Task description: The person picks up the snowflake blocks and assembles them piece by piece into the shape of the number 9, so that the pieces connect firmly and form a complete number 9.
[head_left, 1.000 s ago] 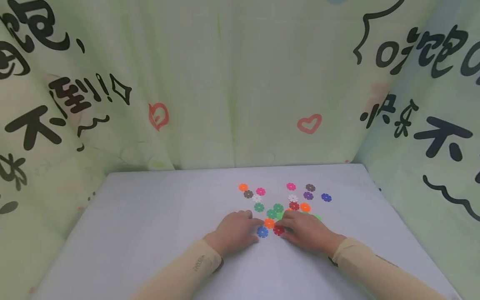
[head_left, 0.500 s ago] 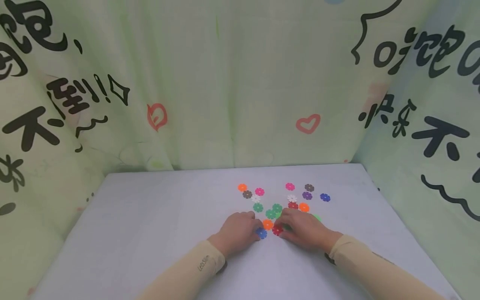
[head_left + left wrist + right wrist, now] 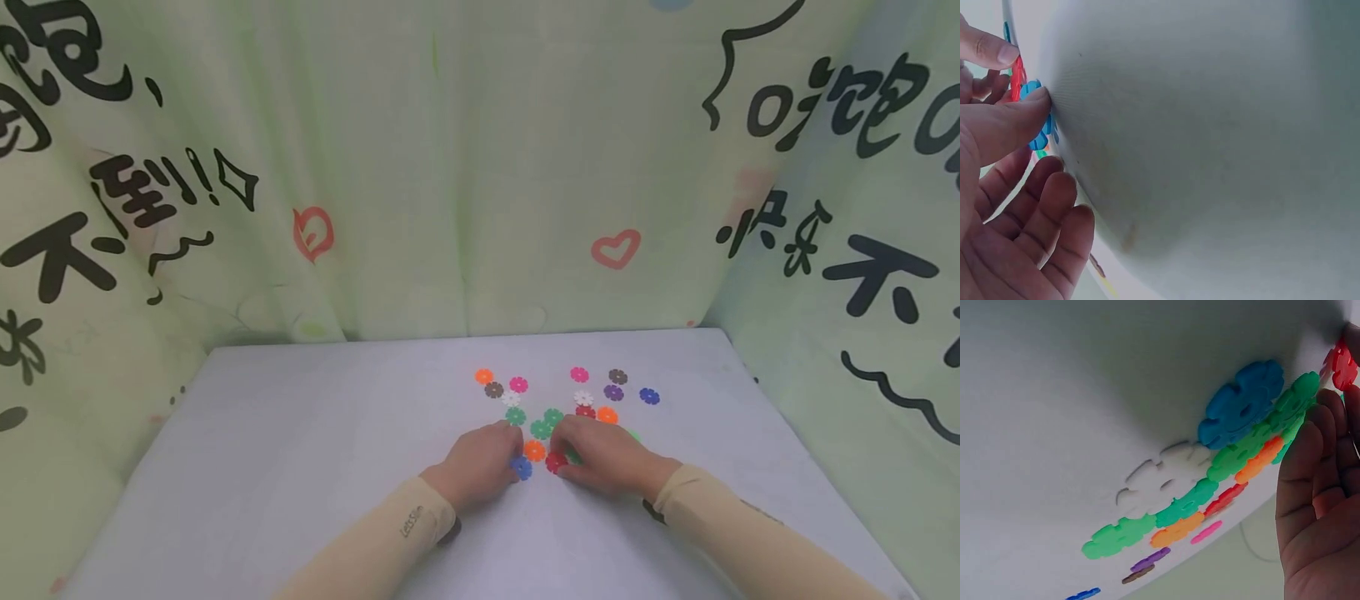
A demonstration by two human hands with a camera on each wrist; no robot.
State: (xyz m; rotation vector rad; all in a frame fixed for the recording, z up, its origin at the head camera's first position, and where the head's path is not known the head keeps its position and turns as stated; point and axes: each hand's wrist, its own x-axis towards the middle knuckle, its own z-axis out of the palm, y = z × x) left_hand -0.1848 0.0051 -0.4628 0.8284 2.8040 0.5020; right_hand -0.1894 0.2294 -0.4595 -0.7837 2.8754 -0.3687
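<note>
My left hand (image 3: 480, 461) pinches a blue flower-shaped plastic disc (image 3: 523, 470). In the left wrist view the thumb presses over that disc's notched edge, and the other fingers are curled below. Just to its right, my right hand (image 3: 611, 456) holds a red flower-shaped disc (image 3: 555, 463) between thumb and fingertips, also seen in the right wrist view as a red disc (image 3: 1344, 367). An orange disc (image 3: 535, 451) lies between the two hands. Green discs (image 3: 541, 429) sit right behind it. My right hand hides some discs under its palm.
On the white table (image 3: 300, 433) several more discs lie behind the hands, among them purple (image 3: 613, 392), dark blue (image 3: 649, 396) and pink (image 3: 518, 384) ones. A larger-looking blue disc (image 3: 1241, 403) and a white disc (image 3: 1163, 481) lie beside my right hand. A printed curtain (image 3: 405, 183) encloses the table.
My left hand has moved slightly right, and its fingers and thumb have come together on the blue disc. My right hand stays at the red disc.
</note>
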